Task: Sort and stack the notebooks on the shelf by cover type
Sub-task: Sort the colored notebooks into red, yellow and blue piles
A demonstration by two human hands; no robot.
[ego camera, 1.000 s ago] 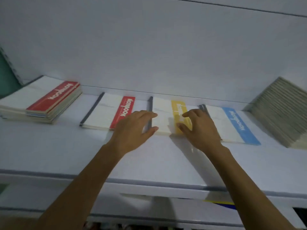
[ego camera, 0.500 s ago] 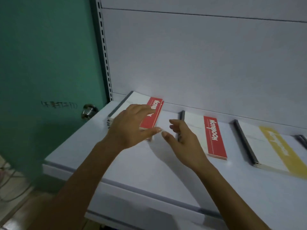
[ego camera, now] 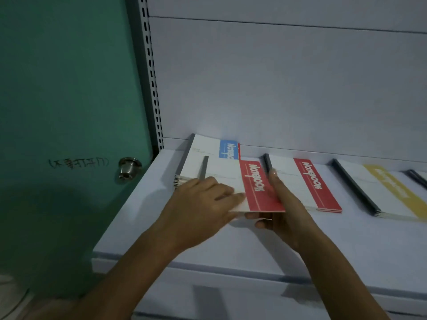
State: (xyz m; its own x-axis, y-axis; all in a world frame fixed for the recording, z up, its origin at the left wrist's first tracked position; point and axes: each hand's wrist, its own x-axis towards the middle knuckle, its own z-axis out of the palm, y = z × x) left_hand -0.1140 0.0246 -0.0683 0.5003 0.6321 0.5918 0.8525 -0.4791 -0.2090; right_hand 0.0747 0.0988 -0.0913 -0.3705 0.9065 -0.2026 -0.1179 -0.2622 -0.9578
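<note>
Red-banded notebook (ego camera: 256,185) is held over the leftmost pile (ego camera: 203,151), near edge raised, its long axis run front to back. It is pinched at the near edge by the left hand (ego camera: 201,204) and cradled by the right hand (ego camera: 286,209), fingers (ego camera: 260,224) curled beneath. The red pile (ego camera: 316,185) lies just right, nearer the right hand. White shelf (ego camera: 231,245); green door (ego camera: 69,88) at left.

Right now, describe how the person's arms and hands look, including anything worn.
Both are bare. The left hand and right hand carry no glove, ring or watch that I can see. The left forearm and right forearm show no sleeve up to the frame edge. Dim light hides finer marks.
</note>
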